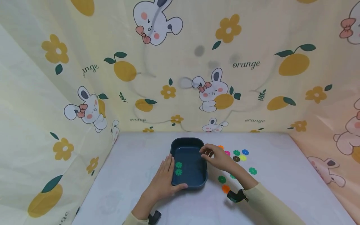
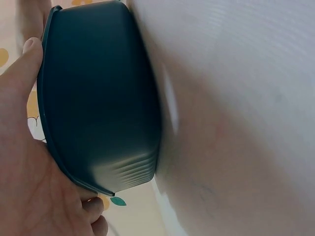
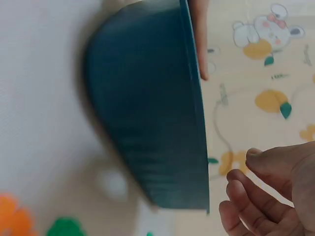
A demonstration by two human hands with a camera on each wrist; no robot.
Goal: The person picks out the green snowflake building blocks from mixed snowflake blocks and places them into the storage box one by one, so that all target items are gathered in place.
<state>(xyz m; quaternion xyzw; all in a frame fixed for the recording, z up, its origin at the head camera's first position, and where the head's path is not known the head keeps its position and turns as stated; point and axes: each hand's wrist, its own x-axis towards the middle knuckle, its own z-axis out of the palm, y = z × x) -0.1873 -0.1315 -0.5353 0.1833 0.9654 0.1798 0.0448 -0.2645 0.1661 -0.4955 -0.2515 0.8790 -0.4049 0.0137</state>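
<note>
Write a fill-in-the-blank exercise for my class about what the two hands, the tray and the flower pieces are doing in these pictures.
1. The left hand rests against the side of the dark blue ____.
2. Inside the tray lie two flower pieces, both coloured ____.
3. The right hand hovers over the tray's ____ edge, fingers loosely curled.
4. The loose flower pieces lie on the white table to the ____ of the tray.

Missing words: tray; green; right; right
</note>
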